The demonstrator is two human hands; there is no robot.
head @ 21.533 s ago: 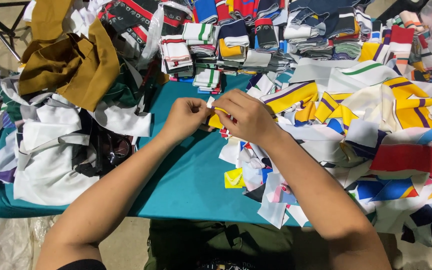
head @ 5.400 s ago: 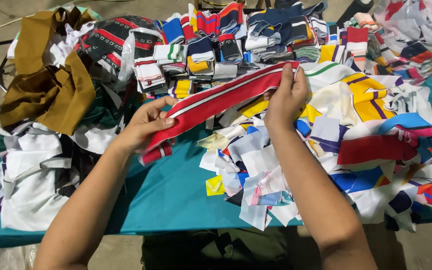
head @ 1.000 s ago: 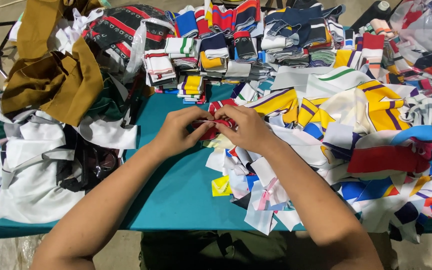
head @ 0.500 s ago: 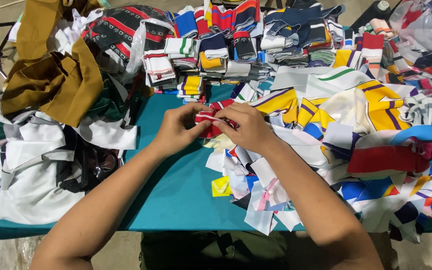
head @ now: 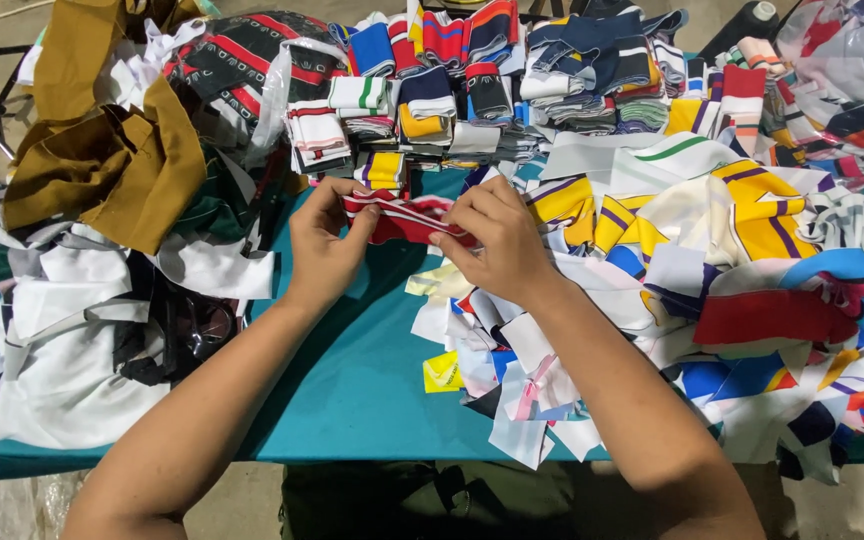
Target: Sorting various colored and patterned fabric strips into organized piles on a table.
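The red strip [head: 407,218] with white stripes lies folded between the two hands, just above the teal table [head: 352,380]. The left hand [head: 324,240] pinches its left end, fingers curled narrow over the fold; the right hand [head: 497,240] pins the right end under closed fingertips. By its look it is light, soft knit — limp, likely stretchy, not fragile. It probably sags wherever it is unsupported, so a grip at both ends, as here, seems soundest.

Room is tight. Just beyond the fingertips stand folded stacks [head: 392,110]; right of the right hand spreads a loose scrap heap [head: 752,260], touching the wrist. Left of the left hand lie white cloth [head: 62,330] and brown cloth [head: 112,170]. Open table shows only below the hands, toward the near edge.
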